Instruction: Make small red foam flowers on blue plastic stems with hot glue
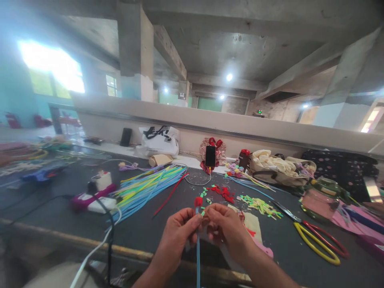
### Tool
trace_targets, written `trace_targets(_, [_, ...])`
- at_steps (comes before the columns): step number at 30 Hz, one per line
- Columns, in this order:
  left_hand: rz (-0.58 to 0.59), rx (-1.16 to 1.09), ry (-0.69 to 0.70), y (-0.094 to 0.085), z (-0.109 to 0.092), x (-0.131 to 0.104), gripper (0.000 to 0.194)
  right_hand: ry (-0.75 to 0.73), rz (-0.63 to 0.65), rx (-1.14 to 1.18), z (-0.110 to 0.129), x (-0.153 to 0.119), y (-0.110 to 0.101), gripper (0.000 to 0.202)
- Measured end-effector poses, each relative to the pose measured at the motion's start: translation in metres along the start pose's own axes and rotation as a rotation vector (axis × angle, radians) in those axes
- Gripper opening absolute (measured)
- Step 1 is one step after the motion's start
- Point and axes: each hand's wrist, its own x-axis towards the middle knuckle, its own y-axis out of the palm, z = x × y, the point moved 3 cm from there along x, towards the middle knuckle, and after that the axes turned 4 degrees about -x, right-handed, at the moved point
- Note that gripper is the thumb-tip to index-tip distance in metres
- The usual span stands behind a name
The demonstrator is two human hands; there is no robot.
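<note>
Over the table's front edge, my left hand (179, 231) is closed in a pinch around a blue pipe cleaner stem (198, 262). The stem stands upright and carries a fuzzy red tip (198, 201) above my fingers. Right beside it, my right hand (225, 227) pinches a short pale-green pipe cleaner piece (203, 213) against the stem just below the red tip. Beyond my hands lie a pile of cut red pieces (223, 193) and a heap of short yellow-green pieces (261, 205). Some of my right fingers are hidden behind the hand.
Long blue and yellow pipe cleaners (150, 192) lie to the left, near a power strip (93, 200) with cords. Large scissors (300, 221) with red and yellow handles rest at right, by a glass jar (319, 200). A phone (210, 156) stands at the back.
</note>
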Motion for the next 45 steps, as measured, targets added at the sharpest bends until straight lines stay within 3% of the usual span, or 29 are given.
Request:
trace_targets(7, [-0.115, 0.143, 0.105, 0.002, -0.012, -0.008, 0.018, -0.03, 0.009, -0.099, -0.001, 0.001, 0.001, 0.028])
trace_targets(12, [-0.037, -0.032, 0.029, 0.002, -0.003, -0.009, 0.019, -0.006, 0.028, -0.154, 0.002, -0.002, 0.001, 0.021])
trace_targets(17, [-0.012, -0.155, -0.004, 0.0, -0.001, -0.007, 0.021, 0.048, 0.067, -0.256, -0.015, -0.016, -0.004, 0.006])
trace_targets(22, [-0.049, -0.048, -0.005, -0.003, -0.008, -0.004, 0.017, 0.005, 0.051, -0.601, -0.032, -0.046, -0.01, 0.012])
trace_targets(26, [-0.072, 0.045, -0.011, -0.006, -0.009, -0.002, 0.018, -0.142, 0.105, -0.917, -0.03, -0.072, -0.025, 0.025])
trace_targets(28, [-0.071, 0.065, -0.029, -0.005, -0.008, -0.002, 0.02, -0.212, 0.041, -1.032, -0.025, -0.08, -0.041, 0.025])
trace_targets(32, [-0.054, 0.091, -0.076, 0.001, -0.005, -0.003, 0.02, -0.336, -0.294, -1.233, -0.009, -0.083, -0.085, 0.02])
trace_targets(34, [0.019, 0.132, -0.099, 0.009, -0.002, -0.001, 0.019, -0.343, -0.381, -1.346, -0.003, -0.077, -0.102, 0.026])
trace_targets(38, [0.21, 0.301, -0.131, 0.033, 0.006, 0.012, 0.015, -0.209, -0.276, -1.486, -0.005, -0.061, -0.113, 0.037])
trace_targets(42, [0.23, 0.383, -0.188, 0.048, 0.023, 0.028, 0.012, -0.136, -0.281, -1.519, -0.006, -0.054, -0.111, 0.035])
trace_targets(45, [0.235, 0.436, -0.226, 0.05, 0.034, 0.034, 0.011, -0.132, -0.305, -1.334, -0.004, -0.055, -0.114, 0.027])
